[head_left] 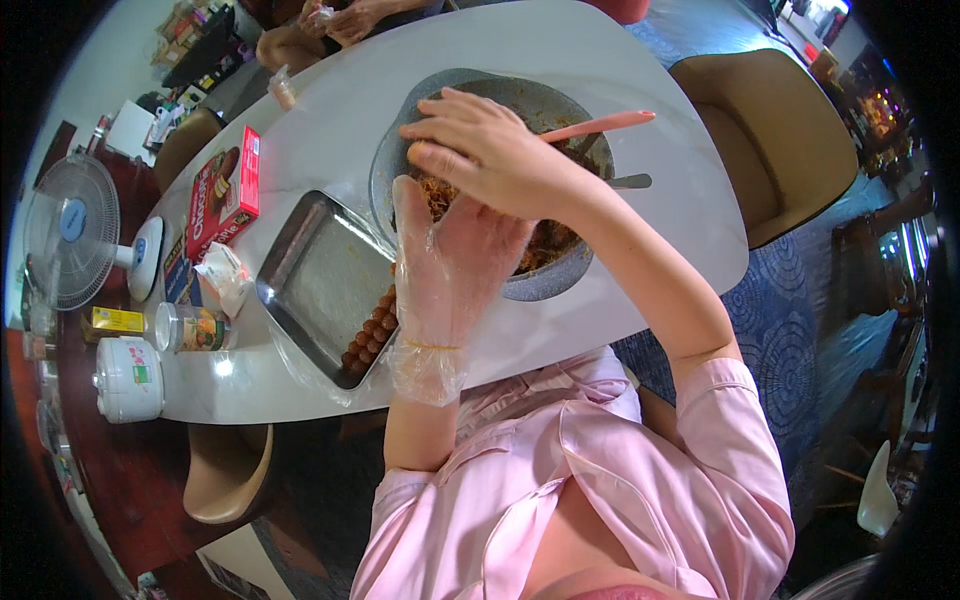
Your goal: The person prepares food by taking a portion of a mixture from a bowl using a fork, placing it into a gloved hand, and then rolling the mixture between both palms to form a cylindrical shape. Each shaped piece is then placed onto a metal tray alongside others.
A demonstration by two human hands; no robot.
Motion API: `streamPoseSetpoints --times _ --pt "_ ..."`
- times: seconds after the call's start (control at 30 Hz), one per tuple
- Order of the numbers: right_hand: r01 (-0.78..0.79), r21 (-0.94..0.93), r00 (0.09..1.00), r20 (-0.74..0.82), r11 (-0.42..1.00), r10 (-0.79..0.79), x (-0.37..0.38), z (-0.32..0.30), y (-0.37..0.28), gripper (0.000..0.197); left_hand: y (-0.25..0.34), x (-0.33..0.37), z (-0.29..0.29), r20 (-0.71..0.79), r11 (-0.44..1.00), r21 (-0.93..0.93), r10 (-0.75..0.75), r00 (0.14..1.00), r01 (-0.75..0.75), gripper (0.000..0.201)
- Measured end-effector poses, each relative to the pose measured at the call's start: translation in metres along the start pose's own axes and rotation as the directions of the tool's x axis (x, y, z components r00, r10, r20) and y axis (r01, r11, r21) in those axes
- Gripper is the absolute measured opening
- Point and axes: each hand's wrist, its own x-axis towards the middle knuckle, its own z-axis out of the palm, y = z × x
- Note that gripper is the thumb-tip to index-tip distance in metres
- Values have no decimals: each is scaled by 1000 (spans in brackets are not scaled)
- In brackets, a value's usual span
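Observation:
My left hand [460, 245] wears a clear plastic glove with a yellowish rubber band round its wrist. Its thumb stands apart; its fingers are partly covered by my right hand. My right hand [480, 150] looks bare and lies across the gloved fingers, fingers stretched out. Anything between the palms is hidden. Both hands are above a grey speckled pot [385, 165] with a brown-orange shredded mixture [545, 250]. A pink-handled utensil [610, 124] and a metal handle [632, 182] rest at its right rim. Brown balls [372, 335] line the near right side of a metal tray [325, 265].
Left of the tray are a red box [225, 190], a crumpled white pack [224, 275], a clear jar [190, 328] and a white lidded container [130, 378]. A fan [72, 225] stands beyond. Another person's hands [345, 22] are at the far edge. A brown chair [765, 140] is right.

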Motion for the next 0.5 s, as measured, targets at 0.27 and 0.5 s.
streamPoseSetpoints --times 0.27,0.5 --pt "121 -331 970 238 936 -41 -16 8 -22 52 -1 0 -3 -7 968 31 248 969 -248 86" --pt "-116 -366 970 160 923 185 -4 -6 -12 57 3 -8 -1 3 992 -7 129 992 -129 100"
